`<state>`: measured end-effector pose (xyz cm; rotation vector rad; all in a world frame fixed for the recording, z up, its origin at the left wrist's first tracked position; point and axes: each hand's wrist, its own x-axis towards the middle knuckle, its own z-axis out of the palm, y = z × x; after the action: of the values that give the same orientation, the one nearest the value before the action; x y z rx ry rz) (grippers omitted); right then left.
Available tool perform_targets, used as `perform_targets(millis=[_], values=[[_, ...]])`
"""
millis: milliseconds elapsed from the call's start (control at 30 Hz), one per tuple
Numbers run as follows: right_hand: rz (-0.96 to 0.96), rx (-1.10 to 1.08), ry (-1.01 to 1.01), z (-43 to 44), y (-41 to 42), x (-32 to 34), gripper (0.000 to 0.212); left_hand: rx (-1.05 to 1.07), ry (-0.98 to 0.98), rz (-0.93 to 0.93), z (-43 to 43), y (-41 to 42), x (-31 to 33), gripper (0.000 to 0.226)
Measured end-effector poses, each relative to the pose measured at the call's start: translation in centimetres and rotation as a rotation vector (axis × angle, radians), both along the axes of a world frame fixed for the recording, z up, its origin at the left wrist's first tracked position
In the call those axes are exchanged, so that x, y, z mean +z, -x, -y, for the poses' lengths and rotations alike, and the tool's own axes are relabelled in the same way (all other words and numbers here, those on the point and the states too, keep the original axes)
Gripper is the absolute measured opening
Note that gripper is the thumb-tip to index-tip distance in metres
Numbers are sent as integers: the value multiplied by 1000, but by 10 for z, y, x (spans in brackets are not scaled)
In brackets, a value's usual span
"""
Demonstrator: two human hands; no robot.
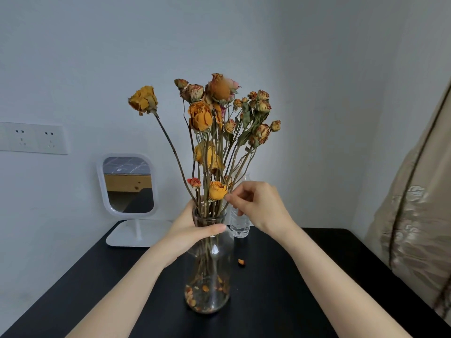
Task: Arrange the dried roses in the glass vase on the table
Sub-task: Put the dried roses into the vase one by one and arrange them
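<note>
Viewpoint: your head.
Facing: forward, slightly down at the black table (263,301).
Nearness: close to the glass vase (210,284).

This looks like a bedroom at home. Beyond my left hand (192,231), a white vanity mirror (100,191) on the black table (317,276) reflects a wooden bed frame (127,182) and mattress (125,165). Wall sockets (34,137) sit further left, and beige embroidered fabric (412,215) hangs right of my right hand (258,206).

Clear glass vase (210,284) upright on black tabletop (280,289); dried orange-yellow roses (214,123) stand in it, stems fanned, loose petals at bottom.
</note>
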<state>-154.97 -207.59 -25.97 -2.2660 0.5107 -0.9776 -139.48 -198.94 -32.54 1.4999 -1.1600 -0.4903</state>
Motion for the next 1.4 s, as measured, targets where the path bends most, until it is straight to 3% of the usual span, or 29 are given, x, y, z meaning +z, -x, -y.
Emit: perform_targets(millis=[267, 633, 800, 933, 1400], values=[[-22, -7, 2, 5, 1, -1, 15, 12, 23, -16, 8, 4, -3, 95], [7, 33, -47, 3, 1, -4, 12, 7, 29, 0, 8, 7, -2, 75], [38, 26, -49, 3, 1, -5, 11, 2, 39, 6, 8, 7, -3, 81], [86, 36, -65, 1, 0, -8, 11, 9, 41, 5, 7, 8, -3, 66], [4, 39, -54, 1, 1, -11, 10, 11, 55, 13, 9, 5, -7, 67]])
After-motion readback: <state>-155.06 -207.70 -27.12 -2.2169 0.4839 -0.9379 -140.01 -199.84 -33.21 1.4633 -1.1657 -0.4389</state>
